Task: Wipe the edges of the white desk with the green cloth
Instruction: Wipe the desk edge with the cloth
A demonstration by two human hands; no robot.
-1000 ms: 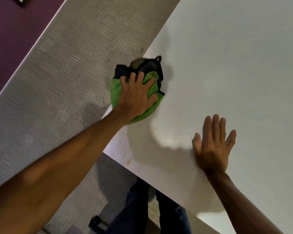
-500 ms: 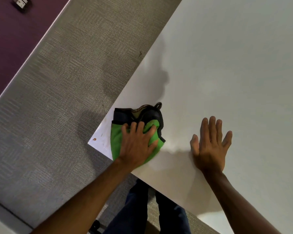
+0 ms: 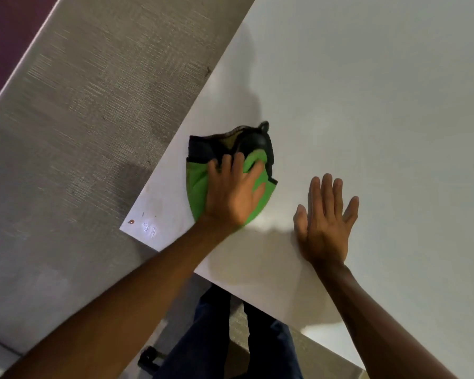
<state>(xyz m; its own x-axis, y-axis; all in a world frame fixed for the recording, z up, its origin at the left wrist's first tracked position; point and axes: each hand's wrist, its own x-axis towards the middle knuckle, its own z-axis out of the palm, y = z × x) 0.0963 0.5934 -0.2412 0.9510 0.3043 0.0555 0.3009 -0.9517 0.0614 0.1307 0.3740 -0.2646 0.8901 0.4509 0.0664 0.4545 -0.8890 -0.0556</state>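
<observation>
The white desk (image 3: 367, 105) fills the right side of the head view, its near-left corner pointing down-left. A green cloth with black trim (image 3: 197, 181) lies on the desk just inside that corner. My left hand (image 3: 233, 192) presses flat on the cloth with fingers spread over it. My right hand (image 3: 326, 220) rests palm down on the bare desk to the right of the cloth, fingers apart, holding nothing. A small brown spot (image 3: 131, 221) and faint marks sit at the very corner.
Grey carpet (image 3: 80, 132) covers the floor left of the desk. A dark purple wall (image 3: 3, 36) runs along the far left. My legs in dark trousers (image 3: 216, 337) stand under the desk's front edge.
My left hand slid the cloth back along the left edge to the near corner, then inward onto the desk. My right hand stayed planted.
</observation>
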